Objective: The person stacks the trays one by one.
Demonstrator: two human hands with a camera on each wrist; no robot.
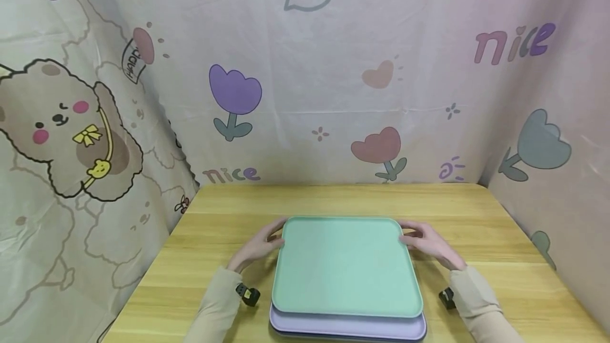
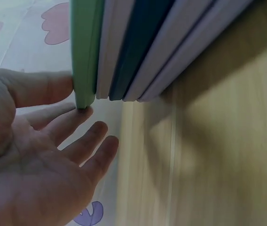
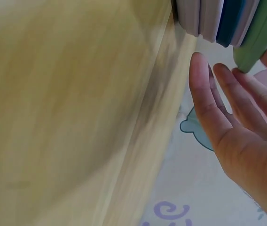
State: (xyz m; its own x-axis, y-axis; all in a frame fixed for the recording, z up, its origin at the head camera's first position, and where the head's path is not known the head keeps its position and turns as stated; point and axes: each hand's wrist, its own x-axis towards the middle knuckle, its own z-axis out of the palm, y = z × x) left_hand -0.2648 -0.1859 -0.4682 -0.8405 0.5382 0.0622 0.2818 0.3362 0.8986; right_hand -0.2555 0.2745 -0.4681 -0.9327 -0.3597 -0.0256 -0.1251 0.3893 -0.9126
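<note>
A mint green tray (image 1: pixel 348 266) tops a stack of trays, set slightly farther back than the lavender tray (image 1: pixel 348 325) under it. My left hand (image 1: pixel 257 246) pinches its left side near the far corner, thumb on the upper face and fingertips at the lower edge; the other fingers are spread. On the opposite side my right hand (image 1: pixel 429 241) holds the green tray the same way, its thumb partly out of frame in the right wrist view. Lower in the stack, a dark blue tray (image 2: pixel 140 49) and more pale lavender trays (image 2: pixel 180 52) show in the left wrist view.
The stack stands on a light wooden table (image 1: pixel 214 210), close to its front. A printed cloth (image 1: pixel 305 68) hangs behind the table and along both sides. A black wrist camera (image 1: pixel 248 295) sits by the left sleeve, another device (image 1: pixel 447 298) by the right.
</note>
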